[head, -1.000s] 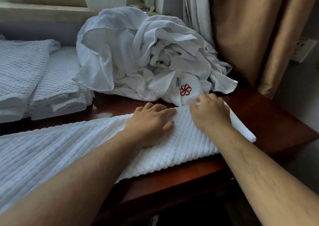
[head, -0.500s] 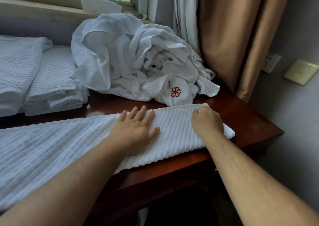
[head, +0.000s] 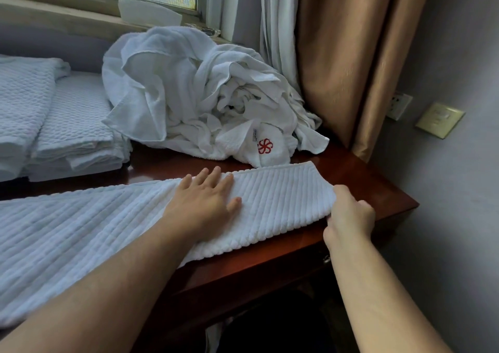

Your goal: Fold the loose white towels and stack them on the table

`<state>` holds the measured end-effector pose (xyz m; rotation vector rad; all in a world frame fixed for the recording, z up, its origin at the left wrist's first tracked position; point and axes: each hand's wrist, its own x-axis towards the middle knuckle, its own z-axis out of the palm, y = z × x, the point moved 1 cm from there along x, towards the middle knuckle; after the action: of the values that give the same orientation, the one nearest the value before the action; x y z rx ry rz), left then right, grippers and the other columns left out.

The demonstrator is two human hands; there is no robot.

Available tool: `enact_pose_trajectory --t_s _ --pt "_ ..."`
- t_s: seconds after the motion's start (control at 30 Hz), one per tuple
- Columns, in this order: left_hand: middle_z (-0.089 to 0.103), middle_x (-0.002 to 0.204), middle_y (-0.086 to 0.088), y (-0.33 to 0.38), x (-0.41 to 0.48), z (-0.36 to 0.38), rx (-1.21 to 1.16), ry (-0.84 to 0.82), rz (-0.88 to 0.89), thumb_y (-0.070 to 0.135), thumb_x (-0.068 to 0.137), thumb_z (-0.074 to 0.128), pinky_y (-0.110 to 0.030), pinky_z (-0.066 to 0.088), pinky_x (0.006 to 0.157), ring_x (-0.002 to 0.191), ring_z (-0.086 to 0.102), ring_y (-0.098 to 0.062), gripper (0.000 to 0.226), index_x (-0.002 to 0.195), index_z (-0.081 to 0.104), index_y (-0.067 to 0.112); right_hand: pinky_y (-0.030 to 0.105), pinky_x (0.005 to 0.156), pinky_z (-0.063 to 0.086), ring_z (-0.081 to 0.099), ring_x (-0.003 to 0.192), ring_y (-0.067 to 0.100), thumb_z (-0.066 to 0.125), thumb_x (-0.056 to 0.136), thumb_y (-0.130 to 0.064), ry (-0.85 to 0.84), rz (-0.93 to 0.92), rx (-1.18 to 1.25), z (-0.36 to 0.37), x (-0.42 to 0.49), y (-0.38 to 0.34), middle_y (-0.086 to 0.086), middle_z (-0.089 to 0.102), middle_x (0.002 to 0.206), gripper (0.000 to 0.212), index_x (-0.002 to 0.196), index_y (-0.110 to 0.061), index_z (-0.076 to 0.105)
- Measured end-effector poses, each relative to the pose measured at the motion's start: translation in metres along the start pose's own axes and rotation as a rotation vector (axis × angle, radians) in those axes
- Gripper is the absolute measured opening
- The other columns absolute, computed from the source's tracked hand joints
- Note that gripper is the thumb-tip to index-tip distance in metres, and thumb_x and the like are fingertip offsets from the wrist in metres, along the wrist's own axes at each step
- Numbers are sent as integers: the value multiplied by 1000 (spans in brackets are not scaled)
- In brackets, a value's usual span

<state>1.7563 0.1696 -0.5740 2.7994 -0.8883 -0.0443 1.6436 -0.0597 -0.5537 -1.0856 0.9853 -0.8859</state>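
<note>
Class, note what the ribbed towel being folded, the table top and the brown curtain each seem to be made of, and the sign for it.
Towel: soft woven cloth, probably cotton; raised ribs, matte, bends at its end.
Table: wood or wood veneer, reddish-brown, glossy; it shows reflections.
Curtain: smooth fabric with a slight sheen, hanging in long folds; fibre unclear.

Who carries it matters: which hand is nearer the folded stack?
Left. Left hand presses the towel, right of the folded stack; right hand grips its end, farther right.
</note>
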Motion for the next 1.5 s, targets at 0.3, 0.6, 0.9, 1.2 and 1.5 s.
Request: enact_pose_trajectory --t_s 0.3,0.6,0.9,1.2,1.5 --pt "6 170 1 1 -4 -1 -59 79 0 59 99 20 -40 2 125 155 3 -16 66 160 15 35 33 58 53 70 81 22 78 83 -9 -157 276 -19 24 9 4 5 70 97 27 105 -14 64" --pt "65 130 7 -12 -14 -28 -897 273 -83 45 106 37 -33 44 102 122 56 -11 41 127 67 26 33 64 62 74 74 8 72 87 -15 -367 -400 -166 40 -43 -19 -6 77 84 8 87 -23 70" --pt "69 127 -16 -112 -82 -112 -1684 -62 -357 72 89 49 -48 50 98 116 67 -31 75 131 64 13 34 61 50 65 72 19 55 96 -19 -955 -1429 -830 100 -213 -9 -6 69 78 17 107 -28 66" --pt "77 108 -7 -209 -201 -156 -1018 146 -696 25 94 70 -47 50 105 106 72 -25 25 113 73 9 35 74 51 56 91 16 55 96 -29 -1395 -1463 -841 145 -313 33 -11 58 102 13 109 -28 58" --pt "74 110 -8 -261 -256 -147 -748 268 -895 29 96 67 -47 51 102 107 69 -28 23 108 74 11 32 59 31 49 75 16 47 99 -21 -1462 -1570 -938 153 -372 66 -8 59 90 8 102 -27 52"
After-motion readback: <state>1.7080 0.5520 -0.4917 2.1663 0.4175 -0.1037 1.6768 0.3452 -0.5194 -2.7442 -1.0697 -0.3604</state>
